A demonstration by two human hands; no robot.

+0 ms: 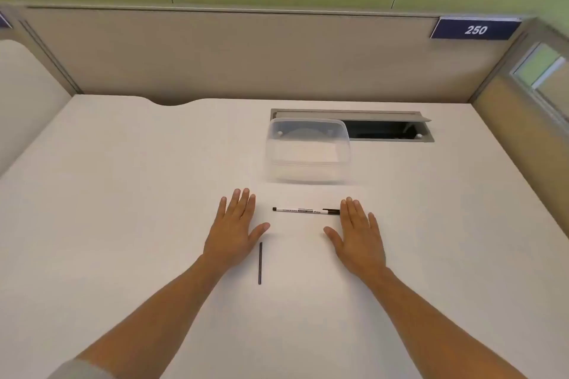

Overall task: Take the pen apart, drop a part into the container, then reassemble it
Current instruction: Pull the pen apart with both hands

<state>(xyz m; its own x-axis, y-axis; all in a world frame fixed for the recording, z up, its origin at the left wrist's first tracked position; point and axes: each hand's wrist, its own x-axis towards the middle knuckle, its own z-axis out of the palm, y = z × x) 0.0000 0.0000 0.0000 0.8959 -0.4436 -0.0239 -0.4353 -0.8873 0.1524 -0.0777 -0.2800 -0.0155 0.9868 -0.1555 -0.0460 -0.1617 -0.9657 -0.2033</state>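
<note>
A white pen [300, 210] with a black cap at its right end lies crosswise on the white desk, between my two hands. My left hand [234, 228] rests flat, palm down, fingers apart, to the left of the pen. My right hand [358, 234] lies flat too, its fingertips touching the pen's capped end. A thin dark rod [260, 263], like a pen refill, lies lengthwise just beside my left wrist. A clear plastic container [308, 152] stands behind the pen; I see nothing inside it.
An open cable hatch [388, 130] is set into the desk behind and right of the container. Beige partition walls enclose the desk at the back and both sides, with a blue "250" sign [475, 29] at the upper right.
</note>
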